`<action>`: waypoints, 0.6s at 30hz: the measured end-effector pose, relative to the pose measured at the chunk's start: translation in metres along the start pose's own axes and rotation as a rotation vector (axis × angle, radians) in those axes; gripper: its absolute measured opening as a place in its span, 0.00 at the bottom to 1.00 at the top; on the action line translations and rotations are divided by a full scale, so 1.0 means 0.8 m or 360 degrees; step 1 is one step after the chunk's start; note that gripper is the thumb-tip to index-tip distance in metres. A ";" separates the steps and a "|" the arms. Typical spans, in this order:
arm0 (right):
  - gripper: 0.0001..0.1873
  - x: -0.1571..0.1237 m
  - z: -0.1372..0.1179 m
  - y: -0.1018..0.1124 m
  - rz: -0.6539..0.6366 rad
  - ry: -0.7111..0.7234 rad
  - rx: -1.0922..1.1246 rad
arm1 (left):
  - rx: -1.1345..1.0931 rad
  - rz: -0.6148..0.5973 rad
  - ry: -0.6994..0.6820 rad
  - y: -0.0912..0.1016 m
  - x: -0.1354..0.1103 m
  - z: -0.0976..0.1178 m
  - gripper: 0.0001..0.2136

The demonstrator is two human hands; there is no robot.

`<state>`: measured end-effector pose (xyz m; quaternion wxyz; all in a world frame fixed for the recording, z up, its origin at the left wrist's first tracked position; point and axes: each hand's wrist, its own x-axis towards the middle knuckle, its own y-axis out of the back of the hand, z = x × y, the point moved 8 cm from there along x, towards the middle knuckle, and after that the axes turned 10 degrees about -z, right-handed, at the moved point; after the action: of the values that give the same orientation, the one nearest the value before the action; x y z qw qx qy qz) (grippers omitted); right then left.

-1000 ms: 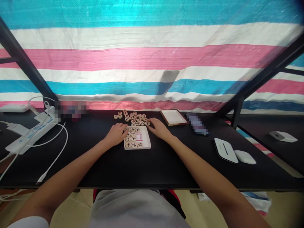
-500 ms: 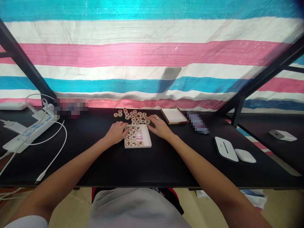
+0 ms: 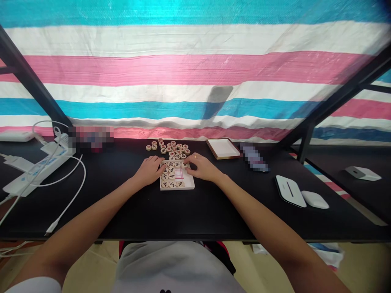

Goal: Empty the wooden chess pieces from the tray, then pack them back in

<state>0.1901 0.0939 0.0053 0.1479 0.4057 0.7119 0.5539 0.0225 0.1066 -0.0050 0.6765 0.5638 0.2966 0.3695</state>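
A shallow white box (image 3: pixel 189 182) sits on the black desk, with several round xiangqi pieces with black characters set in rows inside it. My left hand (image 3: pixel 149 169) grips the box's left side, its thumb over the rim. At the box's far right corner, my right hand (image 3: pixel 202 167) pinches a xiangqi piece (image 3: pixel 184 163) between thumb and fingers. Several loose xiangqi pieces (image 3: pixel 174 149), many with red characters, lie just beyond the box. Part of the left column of pieces is hidden by my left thumb.
A brown-rimmed box lid (image 3: pixel 223 148) lies behind on the right, beside a blurred phone-like item (image 3: pixel 254 158). Farther right are a white-topped flat device (image 3: pixel 290 191) and a white mouse (image 3: pixel 315 200). A power strip (image 3: pixel 38 170) and white cables occupy the left.
My right hand has moved from the loose pieces toward me and slightly left, bringing a xiangqi piece into the box's far right corner. My left hand stays at the box.
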 end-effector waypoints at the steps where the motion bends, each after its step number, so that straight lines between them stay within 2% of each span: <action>1: 0.08 0.000 0.003 -0.002 -0.0012 -0.0029 0.0028 | 0.0002 -0.0001 -0.0001 0.000 0.000 0.000 0.18; 5: 0.07 0.002 0.011 -0.008 -0.0058 -0.0094 0.0125 | 0.0009 -0.0008 -0.0004 -0.001 0.000 -0.001 0.18; 11: 0.04 0.004 0.012 -0.009 -0.0009 -0.0143 0.0116 | -0.0013 -0.0016 -0.0009 -0.002 0.001 -0.001 0.18; 14: 0.08 0.004 0.017 -0.005 0.0068 -0.0158 0.0133 | -0.0021 -0.0022 -0.0017 -0.003 0.001 -0.003 0.18; 18: 0.19 -0.001 0.039 0.001 0.0230 -0.0228 0.0118 | -0.0029 -0.0013 -0.0035 -0.002 0.001 -0.003 0.19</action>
<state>0.2114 0.1142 -0.0052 0.1428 0.4997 0.6884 0.5059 0.0213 0.1084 -0.0073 0.6864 0.5602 0.2882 0.3632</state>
